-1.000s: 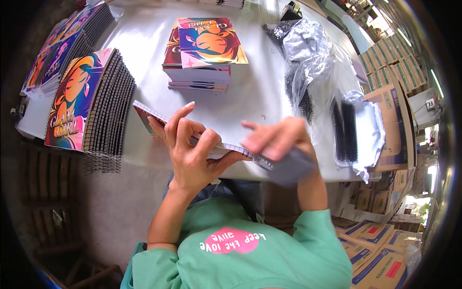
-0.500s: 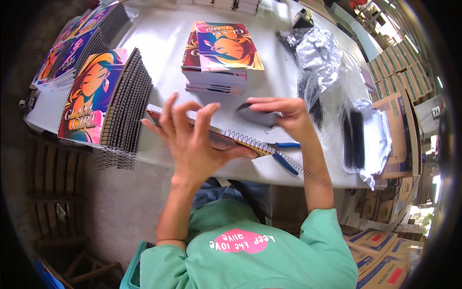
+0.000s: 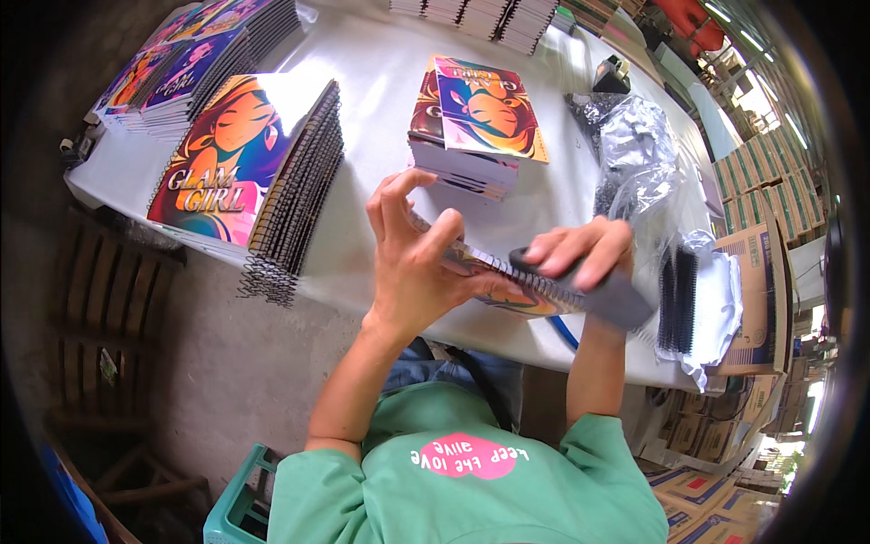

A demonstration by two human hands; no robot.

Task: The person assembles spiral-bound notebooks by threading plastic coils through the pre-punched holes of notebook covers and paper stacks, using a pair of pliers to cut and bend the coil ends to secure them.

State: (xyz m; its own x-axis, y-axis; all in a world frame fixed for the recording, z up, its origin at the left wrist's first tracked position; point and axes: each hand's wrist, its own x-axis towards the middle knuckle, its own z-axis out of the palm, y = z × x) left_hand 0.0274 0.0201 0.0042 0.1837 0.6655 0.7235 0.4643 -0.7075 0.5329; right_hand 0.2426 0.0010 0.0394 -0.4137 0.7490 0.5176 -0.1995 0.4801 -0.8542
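Note:
My left hand (image 3: 403, 263) grips a notebook (image 3: 507, 301) with a colourful cover, tilted on edge above the table's near side. A wire-like spiral coil (image 3: 497, 263) runs along its upper edge. In my right hand (image 3: 584, 249) is a dark grey flat pad (image 3: 625, 306), blurred, lying against the coil near its right end. Beneath the notebook, a blue handle (image 3: 565, 333) of a hand tool partly shows. Beyond my hands sits a pile of notebooks (image 3: 494, 113) with the same kind of cover. Coil-bound notebooks (image 3: 222, 172) are stacked to the left.
More notebook stacks (image 3: 186, 82) fill the far left corner, others (image 3: 485, 16) the far edge. Clear plastic wrapping (image 3: 630, 127) covers the right side, near black coils (image 3: 678, 299) and a cardboard box (image 3: 752, 263). A wooden chair (image 3: 100, 317) and teal stool (image 3: 227, 517) stand lower left.
The pad in my right hand has come down onto the coil and slid toward its right end. The loose coil tail no longer shows plainly. My view has shifted, so the table's things sit further right.

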